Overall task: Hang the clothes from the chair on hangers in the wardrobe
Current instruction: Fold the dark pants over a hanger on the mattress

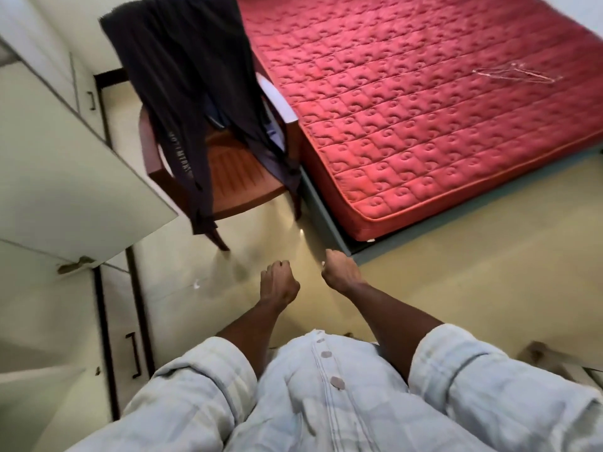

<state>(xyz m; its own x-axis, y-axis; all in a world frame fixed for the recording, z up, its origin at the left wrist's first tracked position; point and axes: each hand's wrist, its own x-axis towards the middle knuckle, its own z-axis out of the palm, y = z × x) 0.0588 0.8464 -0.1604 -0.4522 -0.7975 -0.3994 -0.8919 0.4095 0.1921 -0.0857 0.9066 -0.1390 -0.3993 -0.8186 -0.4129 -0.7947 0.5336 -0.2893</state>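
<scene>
A: Foreground, centre. The left hand (279,282) and the right hand (339,272) are both held out in front of the body, above the floor (456,256). What do they hold?

B: Nothing. Each hand has its fingers curled inward into a loose fist, and no cloth or hanger lies in either. The two hands are near each other but apart — neither touches anything. The forearms are bare; pale rolled sleeves (483,370) and a buttoned shirt front fill the lower edge.

A: And the clothes?

B: Beyond the hands, upper left of centre. The dark clothes (182,70) hang over the back of the chair (238,168), with one long piece trailing down past the seat's front left corner almost to the floor. That piece bears pale lettering, too blurred to read. A second garment, bluish, shows between the dark folds near the right armrest.

A: The chair's position?

B: It is a brown plastic armchair, standing on the floor just beside the corner of the bed. Its seat is partly bare.

A: Right of the chair?

B: A red quilted mattress (424,109) on a grey base. On it, towards the far right, lies a thin wire hanger (515,75) — well apart from the clothes.

A: Left of the chair?

B: The wardrobe (81,321), cream-coloured with dark handles. One door (65,190) stands swung out towards the viewer, its edge near the chair's left armrest.
</scene>
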